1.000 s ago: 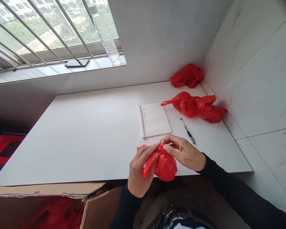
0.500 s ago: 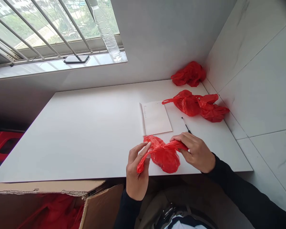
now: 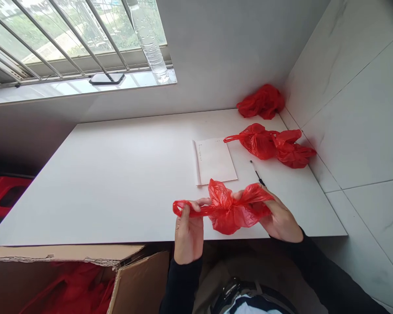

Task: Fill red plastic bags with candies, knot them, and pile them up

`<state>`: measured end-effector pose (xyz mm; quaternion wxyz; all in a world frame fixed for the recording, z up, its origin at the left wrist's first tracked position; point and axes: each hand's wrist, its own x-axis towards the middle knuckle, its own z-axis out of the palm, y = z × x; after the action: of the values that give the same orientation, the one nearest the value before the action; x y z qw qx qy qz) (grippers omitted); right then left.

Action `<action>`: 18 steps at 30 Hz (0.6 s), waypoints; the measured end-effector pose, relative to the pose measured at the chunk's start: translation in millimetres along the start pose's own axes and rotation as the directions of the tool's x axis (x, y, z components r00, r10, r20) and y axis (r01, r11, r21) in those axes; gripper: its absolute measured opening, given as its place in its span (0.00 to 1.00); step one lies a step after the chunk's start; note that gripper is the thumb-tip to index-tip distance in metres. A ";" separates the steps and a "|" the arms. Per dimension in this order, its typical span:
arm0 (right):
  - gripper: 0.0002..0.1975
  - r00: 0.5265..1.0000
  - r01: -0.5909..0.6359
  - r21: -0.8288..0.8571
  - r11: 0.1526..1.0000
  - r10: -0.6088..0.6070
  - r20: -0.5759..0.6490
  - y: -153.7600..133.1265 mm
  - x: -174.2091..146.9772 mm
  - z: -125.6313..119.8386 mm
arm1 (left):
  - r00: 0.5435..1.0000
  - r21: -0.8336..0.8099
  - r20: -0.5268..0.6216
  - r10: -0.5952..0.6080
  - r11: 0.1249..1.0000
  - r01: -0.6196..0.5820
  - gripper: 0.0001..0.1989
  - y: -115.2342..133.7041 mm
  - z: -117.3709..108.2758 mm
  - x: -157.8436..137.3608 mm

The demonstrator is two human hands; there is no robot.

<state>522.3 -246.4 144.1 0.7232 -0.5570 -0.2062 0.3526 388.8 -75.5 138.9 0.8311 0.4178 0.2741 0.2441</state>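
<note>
A crumpled red plastic bag (image 3: pixel 227 213) is stretched between my two hands above the table's front edge, gathered into a knot-like twist at its middle. My left hand (image 3: pixel 190 231) is closed on the bag's left end, where a small loop sticks out past the thumb. On the other side my right hand (image 3: pixel 278 216) grips the wider right part, its fingers partly covered by the plastic. Just behind the bag lie a white notebook (image 3: pixel 216 161) and a black-and-white pen (image 3: pixel 257 174).
Three more red bags rest at the table's right: a back-corner bag (image 3: pixel 262 102), a looped bag (image 3: pixel 257 141) and one beside the tiled wall (image 3: pixel 293 148). A cardboard box (image 3: pixel 140 279) with red material stands below left. A bottle (image 3: pixel 152 52) and phone (image 3: pixel 106 78) are on the sill.
The bag has been pulled out wider between my hands. Its left end now points left as a loop, and my right hand has turned palm up under the right part.
</note>
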 end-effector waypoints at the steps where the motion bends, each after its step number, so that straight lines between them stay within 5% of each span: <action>1: 0.13 1.000 -0.005 0.068 0.998 0.005 0.007 1.4 1.4 5.1 | 1.000 -0.003 -0.022 -0.012 1.000 0.012 0.20 -0.1 -0.1 3.0; 7: 0.14 0.998 -0.047 0.098 0.994 0.051 -0.031 14.9 2.6 0.8 | 0.978 0.104 -0.197 0.073 0.993 -0.053 0.23 -12.2 -19.1 17.9; 11: 0.14 0.997 0.049 -0.237 0.970 -0.063 -0.053 29.9 -0.8 1.9 | 0.965 0.311 -0.157 0.212 0.938 -0.155 0.15 -31.6 -7.6 3.5; 14: 0.28 0.980 0.191 -0.536 0.822 -0.186 0.065 50.7 0.6 14.3 | 0.944 0.657 0.100 0.316 0.691 -0.301 0.23 -58.6 1.4 -8.5; 18: 0.29 0.953 0.283 -0.720 0.634 -0.273 0.135 80.8 4.1 27.4 | 0.854 0.858 0.292 0.430 0.276 -0.432 0.29 -92.8 0.3 -8.4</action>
<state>483.5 -214.7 75.0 0.4841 -0.7581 -0.4175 0.1289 399.3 -130.4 64.3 0.3737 0.8548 0.2366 0.2715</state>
